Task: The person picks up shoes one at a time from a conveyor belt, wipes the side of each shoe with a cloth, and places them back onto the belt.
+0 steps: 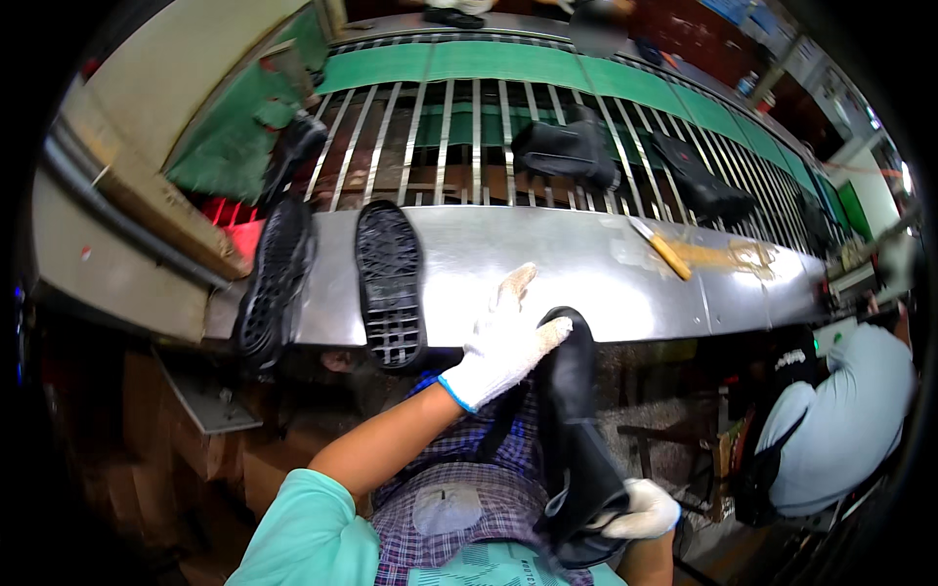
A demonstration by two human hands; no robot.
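Observation:
A black boot [569, 391] stretches across my lap, its toe up at the metal bench edge and its shaft down toward my right side. My right hand [645, 510], in a white glove, is closed on the shaft near its top opening. My left hand [498, 344], also in a white glove, lies beside the toe with its fingers spread; one digit touches the toe. Left of that hand, a black shoe sole [391, 278] lies on the bench, tread up, with its end over the edge. Another black sole [274, 283] lies farther left.
Beyond the metal bench [469, 234] runs a slatted roller conveyor [459, 146] bearing black boots [567, 151]. A knife with a yellow handle [669, 256] lies on the bench at right. A co-worker in light blue [840, 420] sits at the right. A beige machine housing [166, 88] stands at left.

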